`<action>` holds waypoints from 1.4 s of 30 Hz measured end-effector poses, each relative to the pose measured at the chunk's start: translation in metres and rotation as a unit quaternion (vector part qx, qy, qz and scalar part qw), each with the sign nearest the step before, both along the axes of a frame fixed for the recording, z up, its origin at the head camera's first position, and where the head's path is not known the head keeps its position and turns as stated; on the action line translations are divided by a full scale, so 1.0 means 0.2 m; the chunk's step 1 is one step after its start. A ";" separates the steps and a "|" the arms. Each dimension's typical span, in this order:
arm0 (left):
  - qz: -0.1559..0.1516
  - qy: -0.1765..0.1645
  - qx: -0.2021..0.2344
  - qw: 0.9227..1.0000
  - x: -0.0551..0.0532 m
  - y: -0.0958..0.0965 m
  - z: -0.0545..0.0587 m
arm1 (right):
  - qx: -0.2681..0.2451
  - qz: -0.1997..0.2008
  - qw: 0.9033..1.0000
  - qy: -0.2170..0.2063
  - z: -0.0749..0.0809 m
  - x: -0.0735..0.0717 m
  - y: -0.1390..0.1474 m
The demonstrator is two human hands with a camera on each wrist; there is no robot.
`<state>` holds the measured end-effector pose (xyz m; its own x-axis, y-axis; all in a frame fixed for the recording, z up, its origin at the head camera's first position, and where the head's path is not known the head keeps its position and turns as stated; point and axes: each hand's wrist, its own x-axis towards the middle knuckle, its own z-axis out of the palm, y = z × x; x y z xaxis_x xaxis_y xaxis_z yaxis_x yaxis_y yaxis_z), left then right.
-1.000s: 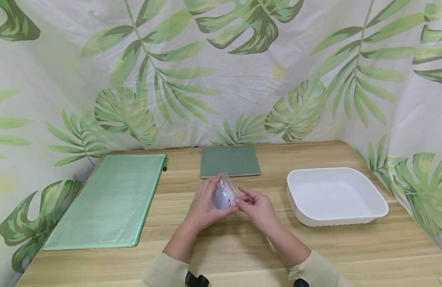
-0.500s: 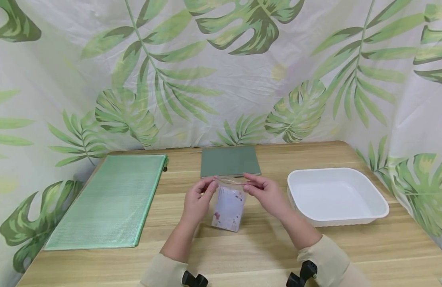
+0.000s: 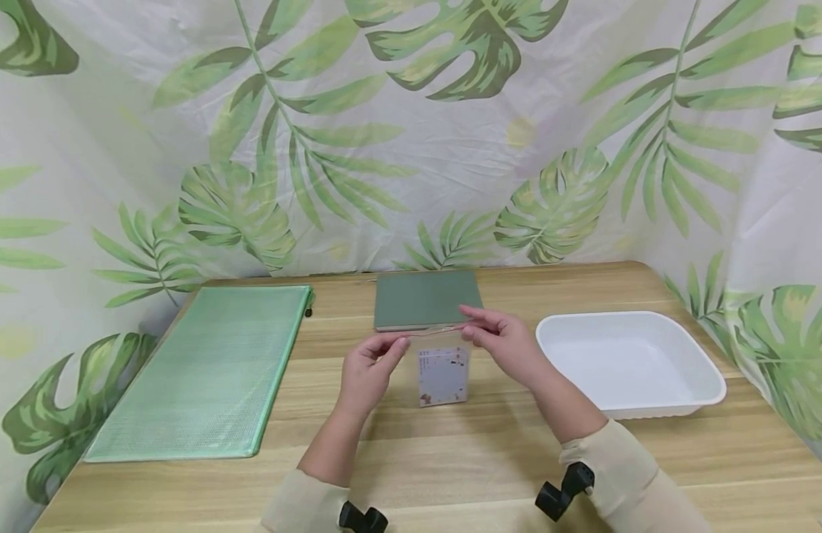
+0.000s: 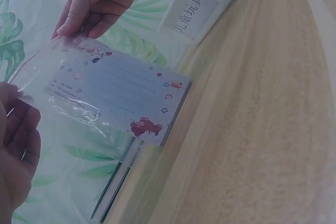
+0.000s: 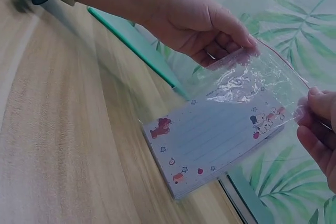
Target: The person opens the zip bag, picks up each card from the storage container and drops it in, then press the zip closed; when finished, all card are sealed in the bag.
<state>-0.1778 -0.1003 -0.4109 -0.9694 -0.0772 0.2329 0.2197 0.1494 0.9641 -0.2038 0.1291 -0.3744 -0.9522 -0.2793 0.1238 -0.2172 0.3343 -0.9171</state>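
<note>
Between both hands hangs a clear zip bag (image 5: 252,85) with a red strip along its top edge. Inside it sits a stack of lined note sheets (image 3: 443,377), printed with small cartoon figures and stars. My left hand (image 3: 369,370) pinches one top corner of the bag between thumb and fingers. The opposite top corner is pinched by my right hand (image 3: 507,344). The top edge is drawn taut between them, and the stack lies low in the bag, above the wooden table (image 3: 411,474).
At the back lies a green notebook (image 3: 424,296), just behind the bag. A green mesh zip folder (image 3: 204,370) covers the table's left side. On the right stands a white plastic tray (image 3: 651,411), labelled on its side (image 4: 191,14). A leaf-patterned curtain (image 3: 344,185) hangs behind.
The bag was bunched in my left hand, then hung down between both hands. Now its top edge is stretched wider, with my right hand slightly higher, and the stack has shifted right and up.
</note>
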 end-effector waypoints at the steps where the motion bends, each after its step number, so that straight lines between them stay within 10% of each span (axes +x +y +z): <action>1: 0.000 -0.004 0.008 1.000 0.00 0.00 0.00 | 0.001 0.002 1.000 0.000 0.00 0.00 0.00; 10: -0.011 -0.020 0.050 0.998 -0.01 0.00 0.01 | 0.079 0.073 0.994 0.029 0.09 -0.03 -0.03; 16: -0.025 0.006 0.043 0.999 -0.01 0.00 0.00 | 0.189 0.162 0.966 0.075 0.18 -0.06 -0.14; 24: -0.030 -0.003 0.038 0.999 0.00 0.00 0.01 | 0.261 0.185 0.942 0.100 0.26 -0.10 -0.22; 42: -0.018 -0.002 0.033 0.999 0.01 -0.01 0.00 | 0.245 0.180 0.950 0.074 0.22 -0.12 -0.25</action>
<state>-0.1760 -0.1015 -0.4105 -0.9727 -0.0579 0.2249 0.2203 0.0773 0.9724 -0.2283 0.0800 -0.3296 -0.7666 -0.6418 0.0203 -0.5129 0.5930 -0.6207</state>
